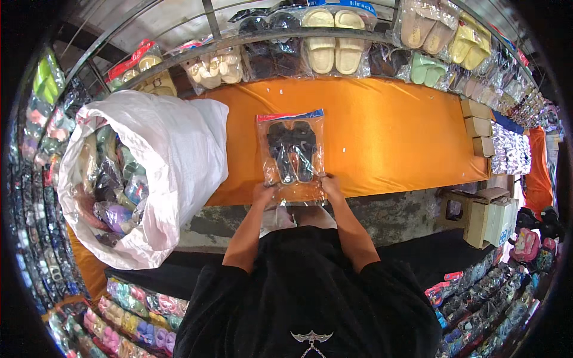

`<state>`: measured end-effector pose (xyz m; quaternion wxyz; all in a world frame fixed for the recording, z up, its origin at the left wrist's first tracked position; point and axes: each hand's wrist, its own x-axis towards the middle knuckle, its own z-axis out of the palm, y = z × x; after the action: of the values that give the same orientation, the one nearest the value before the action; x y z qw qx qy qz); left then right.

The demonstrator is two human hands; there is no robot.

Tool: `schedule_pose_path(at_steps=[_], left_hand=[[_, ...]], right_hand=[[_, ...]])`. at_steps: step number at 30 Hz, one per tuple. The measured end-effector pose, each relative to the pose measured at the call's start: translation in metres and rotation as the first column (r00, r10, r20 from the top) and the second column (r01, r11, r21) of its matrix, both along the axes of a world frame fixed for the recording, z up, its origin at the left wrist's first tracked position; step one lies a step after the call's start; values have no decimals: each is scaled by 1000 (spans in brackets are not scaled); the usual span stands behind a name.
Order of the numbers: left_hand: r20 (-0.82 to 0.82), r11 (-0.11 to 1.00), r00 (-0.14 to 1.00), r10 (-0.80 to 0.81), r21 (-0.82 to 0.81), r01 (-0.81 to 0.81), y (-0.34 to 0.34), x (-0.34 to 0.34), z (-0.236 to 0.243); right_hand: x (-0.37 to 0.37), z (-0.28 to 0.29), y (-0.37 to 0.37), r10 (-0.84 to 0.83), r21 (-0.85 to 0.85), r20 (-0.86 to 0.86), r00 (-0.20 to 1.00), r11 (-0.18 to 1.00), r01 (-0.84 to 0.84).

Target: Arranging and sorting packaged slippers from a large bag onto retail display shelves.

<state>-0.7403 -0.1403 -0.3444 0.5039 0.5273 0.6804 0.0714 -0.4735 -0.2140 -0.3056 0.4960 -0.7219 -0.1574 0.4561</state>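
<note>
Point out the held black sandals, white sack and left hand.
Held black sandals (283,142): head view, left sandal's upper.
White sack (185,149): head view, side wall.
Left hand (263,193): head view, back of hand.

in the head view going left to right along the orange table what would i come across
White sack, bagged black sandals, small brown boxes, whitish packets.
</note>
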Motion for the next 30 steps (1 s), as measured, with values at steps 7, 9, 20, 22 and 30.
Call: schedule_pose_path(at_steps=[7,9,20,22,30], left_hand=[[295,966,948,117,-254,-41,-6,20,39],[312,917,936,164,-398,-28,0,30,47],[476,909,860,182,-415,38,19,6,132],[559,911,796,230,-411,25,23,4,142],[701,946,647,300,-306,-107,37,27,228]], right_hand=[[25,21,-10,308,-48,-429,850,931,-361],[35,6,-15,330,-119,-345,879,913,-390],[41,83,-1,322,-117,-469,823,900,-419],[45,111,2,327,-77,-440,836,914,-398],[51,188,19,218,75,-388,896,976,-205]])
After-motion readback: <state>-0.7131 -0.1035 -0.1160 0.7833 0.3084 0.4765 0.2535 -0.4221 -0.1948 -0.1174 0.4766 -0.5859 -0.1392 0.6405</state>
